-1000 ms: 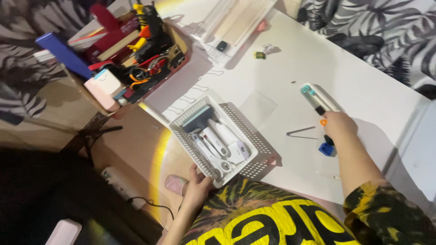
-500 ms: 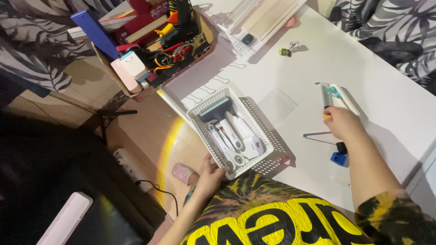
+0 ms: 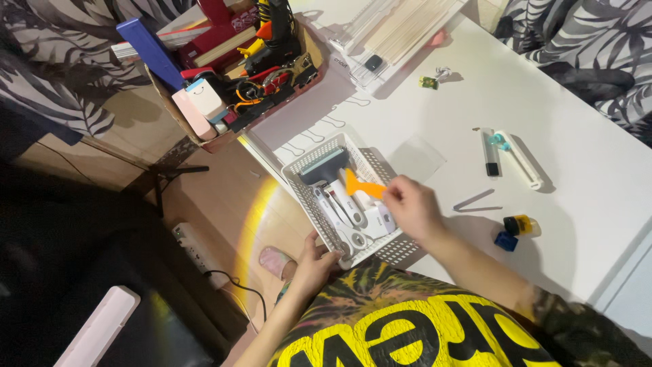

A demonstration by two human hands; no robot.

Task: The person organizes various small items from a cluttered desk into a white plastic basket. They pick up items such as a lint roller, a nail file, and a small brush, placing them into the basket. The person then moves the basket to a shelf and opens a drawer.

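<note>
My right hand (image 3: 411,207) holds a small orange plastic scraper (image 3: 363,186) over the white mesh basket (image 3: 307,204). The basket sits at the near edge of the white table (image 3: 564,115) and holds several white tools and a dark brush-like piece (image 3: 324,165). My left hand (image 3: 316,261) grips the basket's near corner from below the table edge.
On the table to the right lie a white tube and a dark-capped pen (image 3: 490,153), tweezers (image 3: 475,201), a small yellow item (image 3: 519,224) and a blue block (image 3: 506,241). A cardboard box (image 3: 238,75) of tools stands at the back left. A power strip (image 3: 193,248) lies on the floor.
My right hand has moved left from the pens on the table to above the basket, now holding the orange scraper. My left hand stays at the basket's corner.
</note>
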